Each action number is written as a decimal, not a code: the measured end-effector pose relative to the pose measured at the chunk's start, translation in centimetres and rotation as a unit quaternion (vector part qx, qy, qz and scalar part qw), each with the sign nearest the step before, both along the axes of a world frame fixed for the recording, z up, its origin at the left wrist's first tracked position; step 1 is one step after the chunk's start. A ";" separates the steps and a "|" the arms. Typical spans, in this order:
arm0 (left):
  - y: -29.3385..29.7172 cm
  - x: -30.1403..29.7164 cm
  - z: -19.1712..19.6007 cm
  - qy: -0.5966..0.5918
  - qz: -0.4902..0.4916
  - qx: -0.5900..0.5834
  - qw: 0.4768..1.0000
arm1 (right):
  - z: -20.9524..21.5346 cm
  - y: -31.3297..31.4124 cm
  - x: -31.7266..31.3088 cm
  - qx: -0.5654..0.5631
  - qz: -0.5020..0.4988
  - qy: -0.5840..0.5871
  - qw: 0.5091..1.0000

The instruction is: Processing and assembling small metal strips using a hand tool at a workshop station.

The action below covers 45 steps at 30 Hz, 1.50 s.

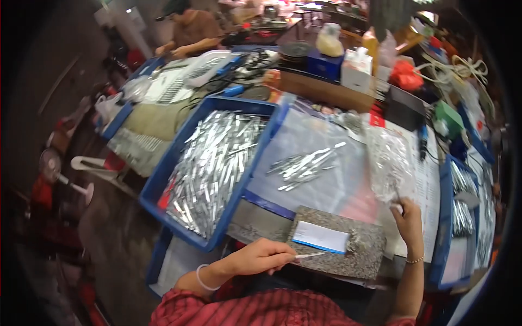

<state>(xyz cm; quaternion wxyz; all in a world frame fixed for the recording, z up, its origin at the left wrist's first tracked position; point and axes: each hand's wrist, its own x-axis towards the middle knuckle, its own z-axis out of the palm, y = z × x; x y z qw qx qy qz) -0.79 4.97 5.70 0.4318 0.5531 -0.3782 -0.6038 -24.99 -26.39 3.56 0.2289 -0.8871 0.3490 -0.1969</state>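
The left hand (261, 256) pinches a thin metal strip (310, 254) over the speckled slab (364, 255). The right hand (408, 217) grips a clear plastic bag (389, 163).

My left hand (260, 257) lies low at about seven o'clock, fingers pinched shut and pointing toward three, forearm coming in from the lower edge. My right hand (408, 217) is raised at four o'clock, fingertips closed and reaching toward twelve, forearm nearly upright.
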 end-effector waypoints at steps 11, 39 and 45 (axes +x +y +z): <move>0.3 0.4 -0.3 -0.042 0.016 -0.001 0.999 | -0.7 0.1 2.0 -0.100 0.054 0.048 0.992; -1.3 2.5 -1.2 -0.175 0.047 0.028 0.983 | 5.1 10.0 -1.1 0.075 0.144 -0.215 0.963; -0.9 3.2 -2.2 -0.234 0.045 0.015 0.971 | 4.0 13.5 0.8 0.297 0.171 -0.185 0.921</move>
